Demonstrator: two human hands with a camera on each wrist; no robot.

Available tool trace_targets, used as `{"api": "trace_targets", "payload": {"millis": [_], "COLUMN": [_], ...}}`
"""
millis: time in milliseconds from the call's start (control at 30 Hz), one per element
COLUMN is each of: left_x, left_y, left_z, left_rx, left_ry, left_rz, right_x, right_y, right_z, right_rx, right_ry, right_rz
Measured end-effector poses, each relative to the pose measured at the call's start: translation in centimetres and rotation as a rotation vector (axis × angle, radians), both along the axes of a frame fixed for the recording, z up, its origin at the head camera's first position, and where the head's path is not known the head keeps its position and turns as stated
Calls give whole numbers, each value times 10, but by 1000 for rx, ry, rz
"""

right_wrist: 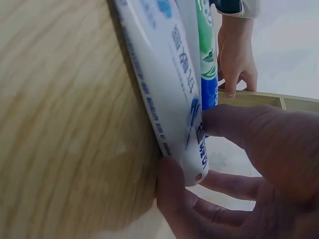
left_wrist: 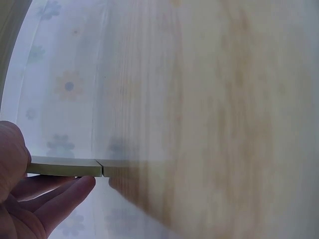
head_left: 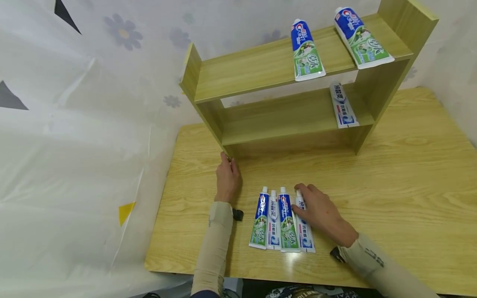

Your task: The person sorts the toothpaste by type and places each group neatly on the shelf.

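The right hand (head_left: pixel 320 213) pinches the cap end of the white tube (head_left: pixel 303 225), thumb (right_wrist: pixel 239 122) on top and fingers (right_wrist: pixel 172 191) curled under its far side, so the tube lies in the grip while the rest of it rests flat on the table (head_left: pixel 391 194). Touching that tube on the thumb side lie three more in a tight row, caps pointing away from the person: a green tube (head_left: pixel 287 221), a second white tube (head_left: pixel 273 223) and another green tube (head_left: pixel 259 219) at the row's far end. Beyond that end, well apart from the grip, the left hand (head_left: pixel 227 178) rests on the table with relaxed fingers touching the bottom corner of the shelf (head_left: pixel 261 124); in the left wrist view its fingertips (left_wrist: pixel 75 186) lie just under the shelf's edge (left_wrist: pixel 65 168). Farther back from the grip, the shelf's middle board carries one white tube (head_left: pixel 343 105) near its right wall, and the top board carries two green tubes (head_left: pixel 306 51), (head_left: pixel 361 37) lying side by side, slightly apart.
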State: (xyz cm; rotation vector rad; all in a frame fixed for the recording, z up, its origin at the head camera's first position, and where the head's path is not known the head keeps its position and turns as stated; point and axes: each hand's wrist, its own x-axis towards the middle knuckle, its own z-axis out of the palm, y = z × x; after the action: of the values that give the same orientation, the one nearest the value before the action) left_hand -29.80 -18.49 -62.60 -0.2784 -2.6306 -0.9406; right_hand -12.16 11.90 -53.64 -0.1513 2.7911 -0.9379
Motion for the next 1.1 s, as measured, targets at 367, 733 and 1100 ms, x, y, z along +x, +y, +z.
{"api": "trace_targets", "payload": {"millis": [367,733,1100], "left_x": [-5,-5,-5], "left_y": [-6,-4,-2], "left_z": [-9,-4,-4], "left_rx": [-32,-28,-37], "left_ry": [4,1,1], "left_rz": [-8,-12,-5], "right_x": [0,-2,-3], "right_y": [0,0,1], "right_z": [-5,-7,-2], "right_rx": [-40,-37,-50], "right_ry": [10,5,10], "right_rz": [15,17,28]}}
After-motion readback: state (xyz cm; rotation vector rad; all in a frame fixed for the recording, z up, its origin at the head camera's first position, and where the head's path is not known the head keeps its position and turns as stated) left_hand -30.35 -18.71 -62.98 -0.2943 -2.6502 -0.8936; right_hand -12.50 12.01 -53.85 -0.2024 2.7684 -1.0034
